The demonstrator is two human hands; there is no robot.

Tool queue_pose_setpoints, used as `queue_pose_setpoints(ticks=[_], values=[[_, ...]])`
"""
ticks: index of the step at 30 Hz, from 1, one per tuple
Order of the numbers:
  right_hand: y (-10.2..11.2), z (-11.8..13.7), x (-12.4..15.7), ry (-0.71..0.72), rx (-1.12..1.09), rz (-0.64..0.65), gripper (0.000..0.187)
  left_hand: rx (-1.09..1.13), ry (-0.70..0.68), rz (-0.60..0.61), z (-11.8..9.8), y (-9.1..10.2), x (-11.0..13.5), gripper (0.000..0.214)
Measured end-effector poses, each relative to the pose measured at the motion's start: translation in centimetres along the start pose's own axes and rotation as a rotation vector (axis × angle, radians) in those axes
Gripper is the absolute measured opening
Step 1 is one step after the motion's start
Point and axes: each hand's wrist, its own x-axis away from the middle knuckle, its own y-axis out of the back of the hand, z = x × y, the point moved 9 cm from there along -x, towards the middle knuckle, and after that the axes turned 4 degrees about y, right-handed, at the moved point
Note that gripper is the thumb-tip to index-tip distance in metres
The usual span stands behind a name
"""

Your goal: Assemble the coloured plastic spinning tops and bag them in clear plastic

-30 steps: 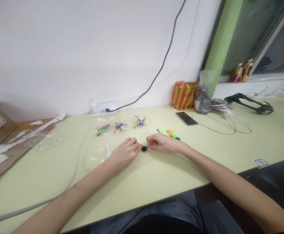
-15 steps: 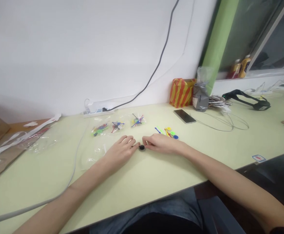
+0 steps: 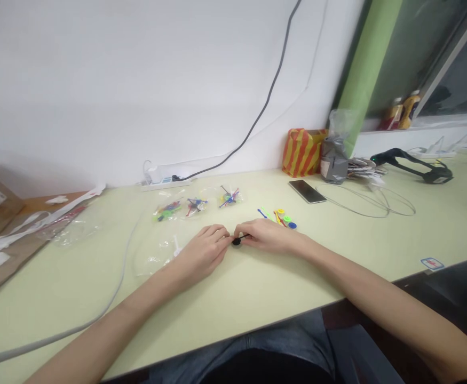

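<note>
A small black round part (image 3: 237, 242) lies on the pale green table (image 3: 257, 288) between my two hands. My left hand (image 3: 204, 249) rests on the table with its fingers curled, the fingertips touching the part from the left. My right hand (image 3: 263, 236) pinches the part and a thin black stick from the right. Just behind my right hand lie loose coloured plastic pieces (image 3: 281, 218): blue, yellow, green and red. Three small clear bags of coloured sticks (image 3: 195, 206) lie farther back.
A phone (image 3: 307, 191), a striped orange bag (image 3: 302, 152), a grey taped cup (image 3: 333, 158), wire loops (image 3: 377, 205) and a black device (image 3: 415, 163) stand at the right. A power strip (image 3: 165, 183) sits by the wall. A grey cable (image 3: 113, 290) and empty clear bags (image 3: 71, 232) lie left.
Both hands have closed in on the black part, my left fingertips now touching it. The view has shifted slightly.
</note>
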Motion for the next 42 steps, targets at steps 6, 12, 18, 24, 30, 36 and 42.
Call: queue_pose_setpoints(ticks=[6, 12, 18, 24, 30, 36, 42], values=[[1.1, -0.2, 0.1, -0.009, -0.004, -0.049, 0.017, 0.029, 0.038, -0.004, 0.0, 0.4, -0.2, 0.027], [3.7, -1.8, 0.9, -0.099, 0.026, -0.157, 0.013, 0.048, 0.046, -0.016, 0.0, 0.4, -0.1, 0.024], [3.3, -1.6, 0.8, -0.096, 0.072, -0.193, 0.012, 0.056, 0.091, -0.032, 0.8, 0.2, -0.1, 0.026], [3.9, -3.1, 0.1, -0.152, 0.382, -0.384, 0.015, 0.034, 0.116, -0.065, 1.1, 0.4, 0.0, 0.037], [2.8, -4.6, -0.9, -0.207, 0.383, -0.3, 0.016, 0.055, 0.109, -0.044, 1.0, 0.1, -0.1, 0.046], [3.6, -3.6, -1.0, -0.117, 0.209, -0.31, 0.026, 0.066, 0.116, -0.02, 1.3, -0.2, 0.0, 0.048], [8.0, -10.0, 3.1, -0.378, 0.247, -0.27, 0.018, 0.08, 0.095, -0.006, 1.2, -0.5, 0.1, 0.046]])
